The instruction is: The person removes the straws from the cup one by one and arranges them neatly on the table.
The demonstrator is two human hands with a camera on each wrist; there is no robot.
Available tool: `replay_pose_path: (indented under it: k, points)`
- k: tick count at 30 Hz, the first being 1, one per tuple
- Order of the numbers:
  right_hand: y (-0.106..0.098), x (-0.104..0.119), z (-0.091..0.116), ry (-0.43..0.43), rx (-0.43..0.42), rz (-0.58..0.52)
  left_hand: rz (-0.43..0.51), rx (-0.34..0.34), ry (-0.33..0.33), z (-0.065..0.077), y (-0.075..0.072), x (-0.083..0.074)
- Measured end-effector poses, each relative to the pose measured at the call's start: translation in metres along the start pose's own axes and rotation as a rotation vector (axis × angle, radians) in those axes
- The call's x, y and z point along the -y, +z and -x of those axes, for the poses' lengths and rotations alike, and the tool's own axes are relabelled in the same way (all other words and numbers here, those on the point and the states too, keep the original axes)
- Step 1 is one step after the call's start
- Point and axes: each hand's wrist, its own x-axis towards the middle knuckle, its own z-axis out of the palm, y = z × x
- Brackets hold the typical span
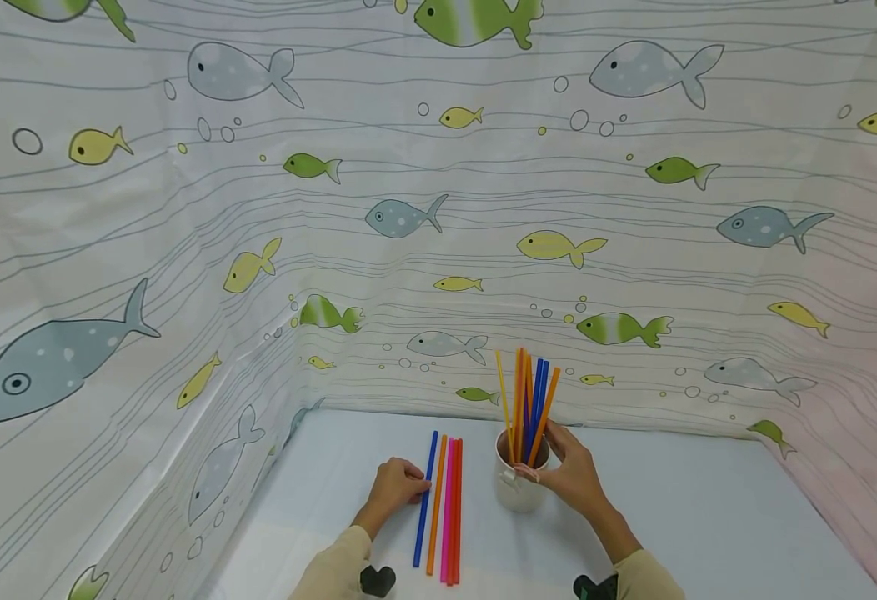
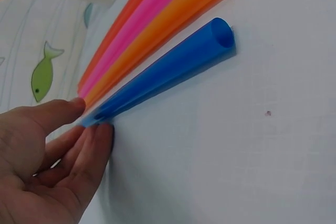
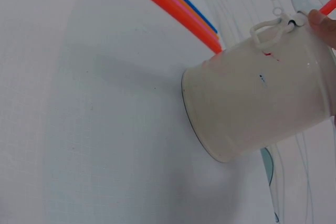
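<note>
A row of coloured straws lies on the white table. Its leftmost one is a blue straw (image 1: 424,508), also seen in the left wrist view as a blue tube (image 2: 173,72). My left hand (image 1: 395,487) pinches this straw partway along, thumb on one side and fingertips on the other. To the right stands a white cup (image 1: 517,493) with several orange and blue straws (image 1: 532,408) upright in it. My right hand (image 1: 572,471) grips the cup at its rim, with the thumb (image 3: 318,18) beside the small looped handle (image 3: 268,32).
Beside the blue straw lie an orange straw (image 1: 436,508), a pink straw (image 1: 448,508) and a red straw (image 1: 457,508), roughly parallel. A fish-patterned sheet (image 1: 378,275) rises behind the table (image 1: 679,500) and along its sides.
</note>
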Motion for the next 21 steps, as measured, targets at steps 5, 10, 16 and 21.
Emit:
replay_pose_path:
  k: [5,10,16,21]
  points:
    - [0.002,-0.006,0.0,0.008,-0.009,0.001,-0.014,-0.004,0.011,0.0,-0.003,-0.004]
    - [0.001,-0.005,0.001,0.011,-0.006,-0.001,-0.057,-0.02,0.045,-0.003,-0.004,-0.012]
    - [0.001,-0.005,0.0,0.03,-0.004,0.006,-0.074,-0.024,0.086,-0.01,-0.002,-0.031]
    - [0.001,-0.004,0.0,0.02,-0.008,-0.001,-0.062,-0.025,0.162,-0.017,0.001,-0.05]
